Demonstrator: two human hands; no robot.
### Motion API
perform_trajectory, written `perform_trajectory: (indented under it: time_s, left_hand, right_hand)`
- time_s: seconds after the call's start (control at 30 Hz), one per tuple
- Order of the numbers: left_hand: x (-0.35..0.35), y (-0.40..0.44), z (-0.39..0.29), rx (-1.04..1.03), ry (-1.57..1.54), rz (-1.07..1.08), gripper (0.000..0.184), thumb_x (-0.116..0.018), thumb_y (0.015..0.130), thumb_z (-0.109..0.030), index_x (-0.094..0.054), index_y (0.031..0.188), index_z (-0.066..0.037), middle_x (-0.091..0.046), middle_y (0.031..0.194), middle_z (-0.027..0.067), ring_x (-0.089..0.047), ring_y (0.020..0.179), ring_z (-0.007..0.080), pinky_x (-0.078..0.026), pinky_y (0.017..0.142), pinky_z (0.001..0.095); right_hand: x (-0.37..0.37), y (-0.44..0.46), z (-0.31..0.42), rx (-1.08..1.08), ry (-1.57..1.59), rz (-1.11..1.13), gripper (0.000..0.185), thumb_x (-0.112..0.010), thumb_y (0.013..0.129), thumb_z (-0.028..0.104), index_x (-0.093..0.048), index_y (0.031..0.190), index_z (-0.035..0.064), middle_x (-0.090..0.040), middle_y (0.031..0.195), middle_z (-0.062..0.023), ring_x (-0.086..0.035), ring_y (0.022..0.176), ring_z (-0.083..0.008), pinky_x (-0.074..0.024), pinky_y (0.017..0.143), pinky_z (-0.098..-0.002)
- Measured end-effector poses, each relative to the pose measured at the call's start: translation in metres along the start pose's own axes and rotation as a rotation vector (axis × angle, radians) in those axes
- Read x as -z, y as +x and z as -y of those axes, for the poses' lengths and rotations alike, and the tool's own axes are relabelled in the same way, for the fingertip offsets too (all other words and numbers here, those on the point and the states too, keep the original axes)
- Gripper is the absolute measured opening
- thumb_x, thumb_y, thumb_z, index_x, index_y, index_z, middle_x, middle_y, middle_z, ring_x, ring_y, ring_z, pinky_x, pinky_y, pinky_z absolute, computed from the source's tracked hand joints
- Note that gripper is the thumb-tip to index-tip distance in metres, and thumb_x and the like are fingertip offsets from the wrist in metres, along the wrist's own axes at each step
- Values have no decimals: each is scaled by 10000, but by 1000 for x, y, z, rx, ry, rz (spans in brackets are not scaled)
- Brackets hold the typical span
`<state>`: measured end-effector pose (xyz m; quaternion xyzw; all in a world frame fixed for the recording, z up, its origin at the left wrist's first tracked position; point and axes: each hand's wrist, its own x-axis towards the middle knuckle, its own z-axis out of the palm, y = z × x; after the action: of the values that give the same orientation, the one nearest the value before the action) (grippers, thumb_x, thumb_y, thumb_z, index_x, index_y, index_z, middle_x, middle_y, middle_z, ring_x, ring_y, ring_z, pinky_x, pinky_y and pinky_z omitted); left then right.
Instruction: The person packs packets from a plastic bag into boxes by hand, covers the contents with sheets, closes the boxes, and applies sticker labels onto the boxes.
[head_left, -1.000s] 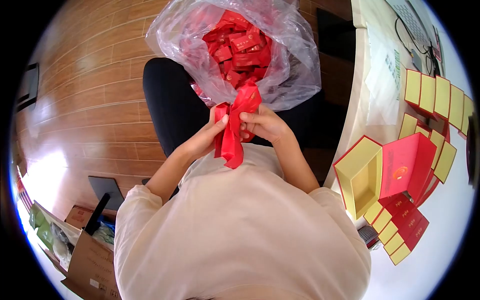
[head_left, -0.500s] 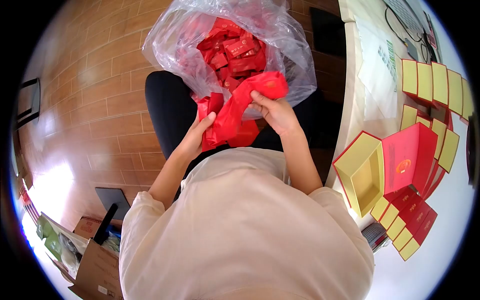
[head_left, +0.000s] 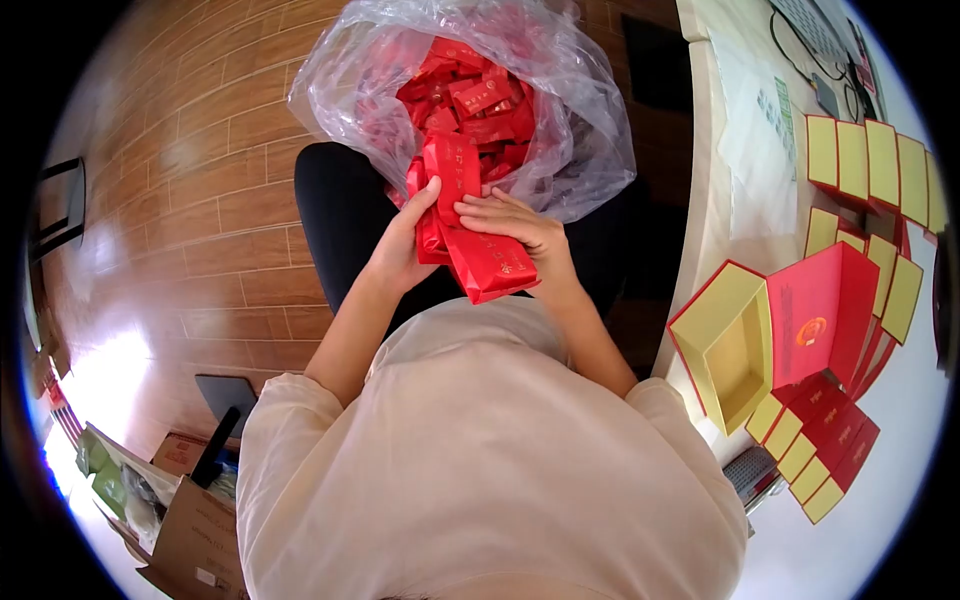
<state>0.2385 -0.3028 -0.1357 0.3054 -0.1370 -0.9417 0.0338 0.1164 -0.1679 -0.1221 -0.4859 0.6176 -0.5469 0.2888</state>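
Several red packets [head_left: 490, 262] are bunched between my two hands above my lap. My left hand [head_left: 405, 245] is closed on their left side, thumb on top. Across their right side lies my right hand [head_left: 520, 235], its fingers wrapped over the packets and pressed together. One packet points up toward the bag, another slants down to the right. Just beyond my hands, a clear plastic bag [head_left: 585, 150] stands open with many small red packets [head_left: 485, 97] inside.
On the table [head_left: 708, 200] at the right are an open red box [head_left: 735, 360] with a gold interior, rows of red-and-gold boxes [head_left: 825, 450], a plastic sheet [head_left: 755, 140], cables and a keyboard [head_left: 808, 25]. A cardboard box [head_left: 195, 540] sits at the lower left.
The long red packets, spread apart and lifted toward the upper right half a second ago, are now gathered in a bunch. My right hand has moved down and left onto them.
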Motion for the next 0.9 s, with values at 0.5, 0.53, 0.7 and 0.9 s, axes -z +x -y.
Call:
perform_trajectory:
  time_s: [0.5, 0.53, 0.7, 0.9]
  left_hand:
    - [-12, -20, 9, 163, 138, 125, 632, -619, 914, -325, -326, 1391, -32, -509, 1305, 126, -544, 1173, 235, -476, 966, 401]
    - [-11, -19, 9, 180, 127, 109, 634, -619, 913, -327, -326, 1391, -31, -509, 1305, 125, -545, 1172, 234, -475, 968, 397]
    - [-15, -17, 13, 76, 316, 92, 666, -679, 875, -283, -328, 1390, -47, -494, 1308, 129, -513, 1198, 223, -436, 996, 378]
    - [-15, -22, 33, -208, 942, 49, 835, -762, 797, -260, -228, 1408, -64, -428, 1330, 162, -471, 1217, 232, -381, 1029, 355]
  right_hand:
    - [12, -17, 13, 84, -411, -228, 487, -658, 716, -49, -679, 1162, 147, -571, 1223, -134, -559, 1041, -297, -457, 890, -351]
    - [11, -18, 14, 81, -422, -188, 516, -653, 715, -54, -663, 1188, 150, -559, 1259, -142, -556, 1074, -305, -456, 910, -354]
    - [20, -27, 11, -84, -265, -11, 492, -594, 801, -20, -601, 1264, 146, -491, 1358, -179, -544, 1144, -300, -435, 961, -347]
    - [12, -38, 14, -529, 209, -99, 494, -500, 968, 253, -396, 1415, 70, -496, 1359, -173, -533, 1177, -254, -390, 1003, -334]
